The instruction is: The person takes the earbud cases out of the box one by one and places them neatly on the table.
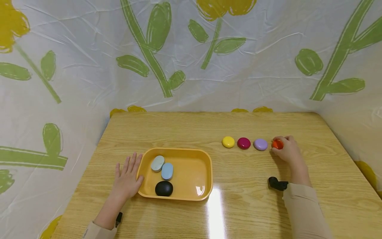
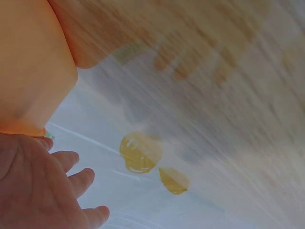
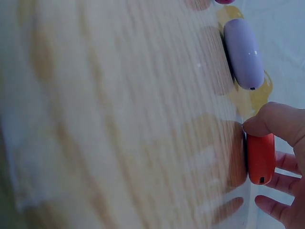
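Observation:
My right hand (image 1: 290, 151) pinches a red-orange rounded disc (image 3: 260, 160) at the right end of a row on the wooden table. The disc's edge bears a small dark slot. To its left lies a lavender disc (image 1: 260, 144), then a dark magenta one (image 1: 243, 143) and a yellow one (image 1: 228, 142). My left hand (image 1: 126, 182) lies with spread fingers beside the yellow-orange tray (image 1: 191, 151), its thumb at the tray's left rim. Inside the tray's left half are a pale grey-green oval piece (image 1: 157, 163), a light blue oval piece (image 1: 167, 171) and a black rounded one (image 1: 164, 188).
The wooden table (image 1: 238, 205) ends at the back against a white sheet (image 1: 209, 89) printed with green stems and yellow flowers. The same sheet hangs along both sides. A black wrist device (image 1: 277, 184) juts out beside the right sleeve.

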### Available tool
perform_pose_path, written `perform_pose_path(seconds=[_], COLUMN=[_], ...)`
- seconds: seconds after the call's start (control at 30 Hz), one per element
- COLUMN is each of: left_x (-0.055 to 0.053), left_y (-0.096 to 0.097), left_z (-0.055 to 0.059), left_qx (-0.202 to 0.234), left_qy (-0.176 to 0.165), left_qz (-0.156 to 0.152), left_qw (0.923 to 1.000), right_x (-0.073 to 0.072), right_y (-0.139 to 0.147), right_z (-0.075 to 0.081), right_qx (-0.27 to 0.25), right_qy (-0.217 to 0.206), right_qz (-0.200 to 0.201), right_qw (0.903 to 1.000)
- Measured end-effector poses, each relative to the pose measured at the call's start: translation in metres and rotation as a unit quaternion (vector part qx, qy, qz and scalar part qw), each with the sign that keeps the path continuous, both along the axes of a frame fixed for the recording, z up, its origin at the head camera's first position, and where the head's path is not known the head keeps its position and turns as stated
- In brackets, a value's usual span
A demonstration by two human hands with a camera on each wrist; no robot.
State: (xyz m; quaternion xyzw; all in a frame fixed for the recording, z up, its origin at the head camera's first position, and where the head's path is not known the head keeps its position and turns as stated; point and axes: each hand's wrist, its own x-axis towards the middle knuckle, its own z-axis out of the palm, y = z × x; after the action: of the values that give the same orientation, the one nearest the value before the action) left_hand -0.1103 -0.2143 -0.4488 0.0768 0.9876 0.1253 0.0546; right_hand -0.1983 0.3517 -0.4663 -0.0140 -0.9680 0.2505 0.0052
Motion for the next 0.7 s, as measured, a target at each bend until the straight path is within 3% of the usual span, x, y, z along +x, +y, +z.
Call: perform_pose_path(seconds=[0.37,0.43,0.53,0.7], left_x=[0.0,0.0,0.0,0.0], left_y=[0.0,0.001,0.001,0.001], left_z=[0.0,0.0,0.0,0.0], left_qx=[-0.007,-0.006,-0.004,-0.002], left_qy=[0.003,0.002,0.0,-0.007], left_qz=[0.001,0.001,0.001,0.001], left_qw=[1.0,1.0,1.0,1.0], right_x=[0.0,0.0,-0.001,-0.01], right_y=[-0.006,-0.014,-0.034,-0.082], right_z=[0.008,0.015,0.024,0.033], right_qx=[0.006,0.008,-0.002,-0.035], right_qy=[0.015,0.043,0.12,0.241], right_qz=[-0.024,-0.028,-0.003,0.105], right_qw=[0.9996,0.9986,0.9928,0.9642])
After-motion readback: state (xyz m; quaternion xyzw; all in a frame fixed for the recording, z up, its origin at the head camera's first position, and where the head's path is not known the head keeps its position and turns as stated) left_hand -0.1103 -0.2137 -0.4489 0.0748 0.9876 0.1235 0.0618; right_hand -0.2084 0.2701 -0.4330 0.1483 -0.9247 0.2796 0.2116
